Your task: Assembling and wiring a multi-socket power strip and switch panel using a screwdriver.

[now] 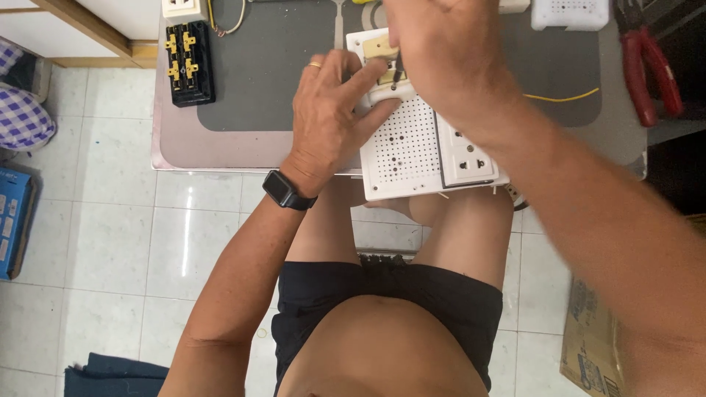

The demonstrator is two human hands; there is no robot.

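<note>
Two hands work a white perforated plastic board: left hand presses flat, fingers apart; right hand pinches a thin dark tool.

The person wears a black smartwatch, a gold ring and black shorts.

A blue box lies on the floor, far left of the table. A brown carton, with what seems blue print, stands below the table's right corner.
</note>
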